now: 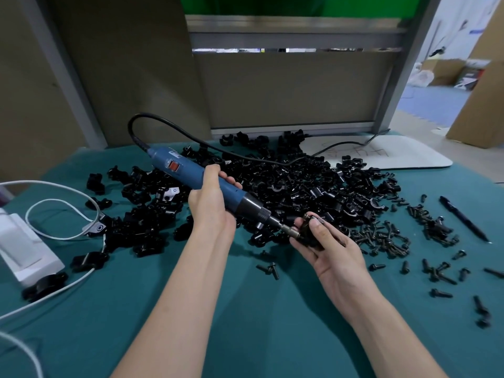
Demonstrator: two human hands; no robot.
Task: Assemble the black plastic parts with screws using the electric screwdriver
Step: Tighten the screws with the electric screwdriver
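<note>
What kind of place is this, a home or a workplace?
Probably a workplace, a small assembly bench: a heap of black parts and loose screws lie on a green cloth, the left hand grips a corded screwdriver, and the right hand holds a part against its bit.

Bit (287,229) tip hidden by blk part (310,231) in right hand (334,259); white cable (56,186) cut off at left.

- I'm seeing a blue electric screwdriver (191,171) carrying an orange switch (173,166).
- Black plastic parts (300,184) and black screws (381,236) are contrasting with the teal tablecloth (245,323).
</note>
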